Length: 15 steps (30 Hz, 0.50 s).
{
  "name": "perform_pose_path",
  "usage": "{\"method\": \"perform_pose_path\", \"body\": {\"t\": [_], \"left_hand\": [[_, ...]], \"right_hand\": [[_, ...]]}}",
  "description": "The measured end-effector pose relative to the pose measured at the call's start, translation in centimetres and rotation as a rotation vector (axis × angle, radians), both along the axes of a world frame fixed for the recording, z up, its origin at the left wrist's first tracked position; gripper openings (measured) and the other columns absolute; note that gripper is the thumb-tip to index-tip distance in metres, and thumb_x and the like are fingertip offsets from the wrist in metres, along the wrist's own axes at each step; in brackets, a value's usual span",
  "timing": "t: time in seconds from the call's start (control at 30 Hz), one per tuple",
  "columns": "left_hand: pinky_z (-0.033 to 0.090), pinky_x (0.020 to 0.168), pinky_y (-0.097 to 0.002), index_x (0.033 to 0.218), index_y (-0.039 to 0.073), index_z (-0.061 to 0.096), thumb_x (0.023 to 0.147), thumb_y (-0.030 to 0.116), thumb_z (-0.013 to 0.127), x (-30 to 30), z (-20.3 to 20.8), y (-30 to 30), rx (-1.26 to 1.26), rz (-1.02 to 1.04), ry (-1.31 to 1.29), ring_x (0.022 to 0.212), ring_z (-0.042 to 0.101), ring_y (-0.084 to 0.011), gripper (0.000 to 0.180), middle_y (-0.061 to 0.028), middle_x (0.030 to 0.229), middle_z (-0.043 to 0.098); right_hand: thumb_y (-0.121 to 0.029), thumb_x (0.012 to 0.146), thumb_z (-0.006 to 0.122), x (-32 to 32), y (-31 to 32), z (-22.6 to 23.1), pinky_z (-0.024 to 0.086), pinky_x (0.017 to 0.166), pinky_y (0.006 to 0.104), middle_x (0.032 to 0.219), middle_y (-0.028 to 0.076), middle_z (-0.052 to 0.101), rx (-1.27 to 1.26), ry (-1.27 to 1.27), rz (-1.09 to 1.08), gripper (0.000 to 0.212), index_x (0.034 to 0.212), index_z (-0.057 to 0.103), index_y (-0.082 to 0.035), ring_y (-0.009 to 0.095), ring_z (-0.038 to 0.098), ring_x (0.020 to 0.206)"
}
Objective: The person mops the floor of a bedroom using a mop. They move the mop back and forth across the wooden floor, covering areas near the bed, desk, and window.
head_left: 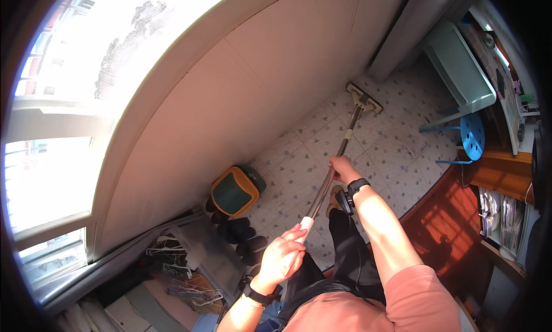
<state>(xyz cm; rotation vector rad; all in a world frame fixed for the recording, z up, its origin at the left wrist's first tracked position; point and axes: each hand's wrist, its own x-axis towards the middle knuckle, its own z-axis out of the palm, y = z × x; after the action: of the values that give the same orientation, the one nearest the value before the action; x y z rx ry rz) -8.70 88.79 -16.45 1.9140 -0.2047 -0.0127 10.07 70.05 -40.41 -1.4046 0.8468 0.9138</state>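
A mop (321,195) with a metal pole slants away from me across the tiled floor. My left hand (282,256) is wrapped round the white grip at its near end. Farther along, my right hand (343,170) closes on the metal pole, with a dark band on that wrist. The flat, wide mop head (364,98) lies on the floor at the far end, close to the wall's foot. Its underside is hidden.
A green bin with a yellow rim (236,191) stands against the wall, with dark shoes (236,231) beside it. At right are a blue stool (472,137), a pale table (460,67) and shelves of papers (501,220). Hangers (169,251) lie at lower left.
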Motion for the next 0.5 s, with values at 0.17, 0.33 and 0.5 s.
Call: {"method": "perform_pose_path", "body": {"t": [0.17, 0.33, 0.5], "left_hand": [[0.045, 0.094, -0.0407, 0.084, 0.004, 0.062, 0.072, -0.001, 0.067, -14.6, 4.4, 9.5, 0.005, 0.251, 0.255, 0.112, 0.058, -0.0379, 0.014, -0.0191, 0.109, 0.064], [0.041, 0.098, -0.0431, 0.082, 0.003, 0.061, 0.073, 0.009, 0.071, -29.9, 9.6, 15.6, 0.001, 0.529, 0.374, 0.114, 0.056, -0.0359, 0.014, -0.0195, 0.111, 0.063], [0.045, 0.092, -0.0393, 0.081, 0.002, 0.061, 0.072, 0.008, 0.071, -39.9, 16.3, 18.1, 0.165, 0.597, 0.454, 0.104, 0.062, -0.0358, 0.015, -0.0209, 0.106, 0.065]], "right_hand": [[-0.022, 0.083, 0.053, -13.0, 12.8, 1.6, 0.047, 0.041, 0.0326, 0.074, 0.015, 0.059, 0.091, 0.075, 0.215, 0.039, 0.107, 0.040, 0.006, 0.022, 0.059, 0.053], [-0.023, 0.085, 0.052, -27.6, 24.9, 5.3, 0.047, 0.038, 0.0304, 0.070, 0.016, 0.064, 0.057, 0.200, 0.438, 0.044, 0.112, 0.039, 0.008, 0.021, 0.063, 0.051], [-0.038, 0.086, 0.046, -38.0, 28.2, 9.6, 0.047, 0.045, 0.0286, 0.066, 0.007, 0.063, 0.310, 0.295, 0.790, 0.042, 0.079, 0.064, -0.001, 0.015, 0.058, 0.050]]}}
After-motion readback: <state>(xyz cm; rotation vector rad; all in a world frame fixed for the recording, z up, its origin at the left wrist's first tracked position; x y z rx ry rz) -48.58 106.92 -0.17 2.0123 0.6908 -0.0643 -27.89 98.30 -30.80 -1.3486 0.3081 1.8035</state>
